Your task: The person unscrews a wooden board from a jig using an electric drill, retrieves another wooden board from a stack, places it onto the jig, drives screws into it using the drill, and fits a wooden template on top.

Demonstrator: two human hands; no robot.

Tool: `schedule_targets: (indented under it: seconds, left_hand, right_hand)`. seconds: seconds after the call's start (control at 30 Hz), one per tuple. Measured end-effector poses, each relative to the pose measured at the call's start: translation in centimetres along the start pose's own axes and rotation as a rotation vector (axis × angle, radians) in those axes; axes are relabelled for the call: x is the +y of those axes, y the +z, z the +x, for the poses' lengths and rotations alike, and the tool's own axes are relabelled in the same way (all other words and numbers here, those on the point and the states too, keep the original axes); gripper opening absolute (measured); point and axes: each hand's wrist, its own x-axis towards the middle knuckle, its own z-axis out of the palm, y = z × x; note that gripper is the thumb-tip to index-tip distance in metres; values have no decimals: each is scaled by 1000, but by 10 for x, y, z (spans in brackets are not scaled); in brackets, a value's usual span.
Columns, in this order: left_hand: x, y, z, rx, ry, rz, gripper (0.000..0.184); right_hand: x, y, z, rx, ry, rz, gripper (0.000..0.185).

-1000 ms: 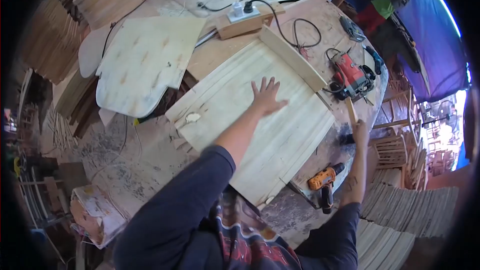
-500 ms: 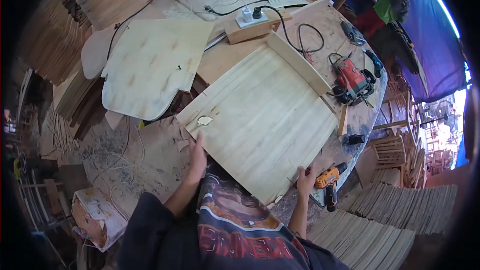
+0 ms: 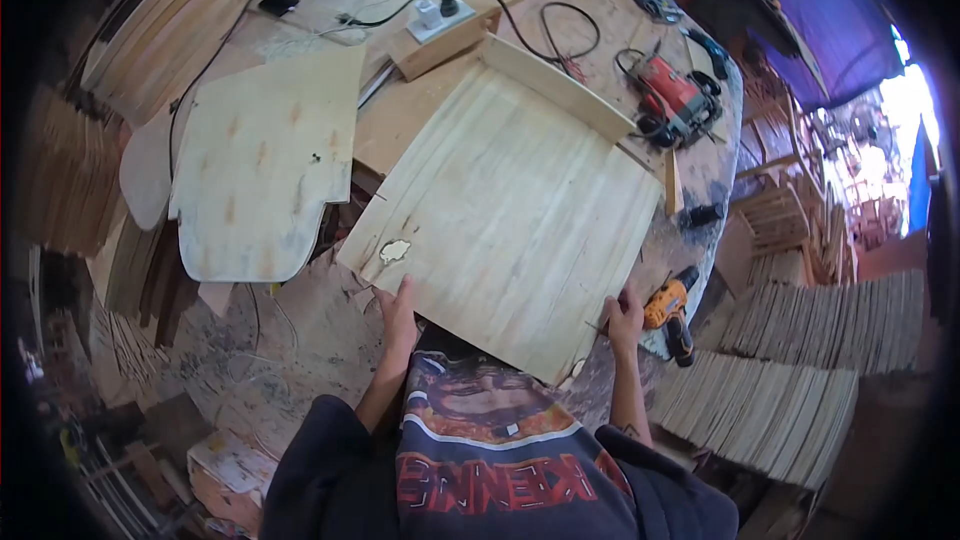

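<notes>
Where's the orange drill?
In the head view, the orange drill lies to the right of the wooden board, just beside the person's right hand.

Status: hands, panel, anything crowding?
Left hand at near edge of wooden panel, right hand at its right edge; grips partly hidden. Upright board along panel's far end. Orange power drill close beside right hand.

Underside of wooden panel [image 3: 500, 210] hidden

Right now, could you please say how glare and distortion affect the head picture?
Head view: wide-angle distortion bends the scene, with black corners; head view, right edge: glare washes out detail beside the purple-blue hanging sheet; head view, centre: the pale rectangular wooden panel stays legible.
</notes>
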Motion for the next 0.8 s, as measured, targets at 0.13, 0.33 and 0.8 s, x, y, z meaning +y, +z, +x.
schedule_targets:
  seconds: [0.13,0.33,0.8]
  left_hand:
    - [12,16,-3,85,-5,-68,58]
    - [-8,-17,6,191,113,335,67]
    - [27,102,28,-584,478,1532,106]
  right_hand:
    - [-14,9,0,84,-37,-435,41]
    - [-44,1,13,124,-244,-446,43]
    - [-168,87,295,-15,-384,-1005,24]
